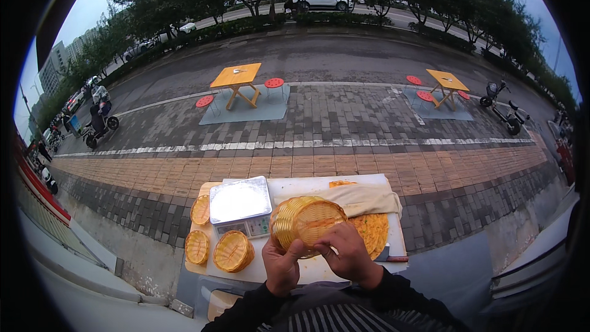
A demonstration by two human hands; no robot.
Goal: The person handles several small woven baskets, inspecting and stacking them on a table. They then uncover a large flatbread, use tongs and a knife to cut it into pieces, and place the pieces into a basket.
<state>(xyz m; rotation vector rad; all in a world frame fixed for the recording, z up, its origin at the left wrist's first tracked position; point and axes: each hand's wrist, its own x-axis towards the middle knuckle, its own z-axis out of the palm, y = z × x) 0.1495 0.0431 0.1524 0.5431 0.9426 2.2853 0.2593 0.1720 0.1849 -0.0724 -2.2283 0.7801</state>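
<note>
A stack of yellow woven baskets [286, 221] is held up over the white board. My left hand [285, 265] grips its lower left side. My right hand [343, 251] has its fingers at the lower right rim; whether they pinch it is unclear. Behind the right hand lies a large flat bread [371, 233], partly under a beige cloth [364, 197]. A knife with a brown handle [397, 258] rests beside the bread. To the left stands a digital scale with a metal plate [240, 200]. In front of it is another basket stack [233, 251].
Two more small baskets, one upper [200, 210] and one lower [197, 247], sit at the left edge of the white board [281, 185]. Beyond the stand, folding tables [237, 75] [447, 80] with red stools and parked scooters stand on the pavement.
</note>
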